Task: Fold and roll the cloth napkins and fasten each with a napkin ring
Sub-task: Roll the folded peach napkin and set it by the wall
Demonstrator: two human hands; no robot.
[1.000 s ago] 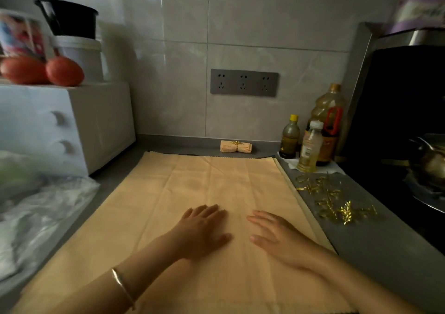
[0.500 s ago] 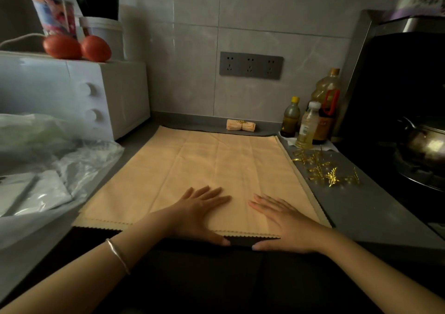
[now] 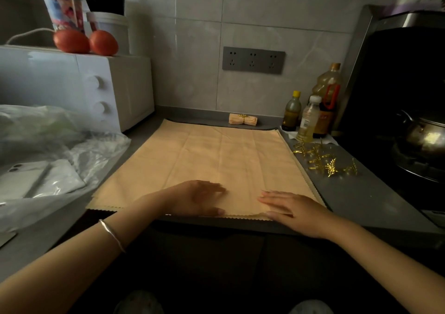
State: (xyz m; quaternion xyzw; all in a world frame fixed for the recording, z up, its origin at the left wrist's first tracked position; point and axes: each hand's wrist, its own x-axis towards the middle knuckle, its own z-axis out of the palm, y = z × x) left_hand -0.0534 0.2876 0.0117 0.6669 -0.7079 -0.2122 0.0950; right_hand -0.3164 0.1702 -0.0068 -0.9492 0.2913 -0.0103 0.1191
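Note:
A peach cloth napkin [image 3: 216, 159] lies spread flat on the grey counter, its zigzag near edge at the counter's front. My left hand [image 3: 197, 198] rests palm down on the napkin's near middle, fingers apart and slightly blurred. My right hand [image 3: 293, 207] lies flat on the near right corner, thumb at the cloth's edge. A rolled napkin [image 3: 242, 120] with a gold ring around it sits at the back by the wall. Several gold leaf-shaped napkin rings [image 3: 322, 160] lie loose on the counter to the right of the cloth.
A white microwave [image 3: 79, 89] with two tomatoes [image 3: 86, 42] and cups on top stands at the back left. Plastic bags [image 3: 48, 150] and a phone [image 3: 19, 179] lie left. Oil bottles [image 3: 310, 111] stand at the back right. A stove with a pot [image 3: 423, 135] is far right.
Both hands slid back toward me along the cloth to its near edge. The view pulled back and tilted down, showing the counter's front edge.

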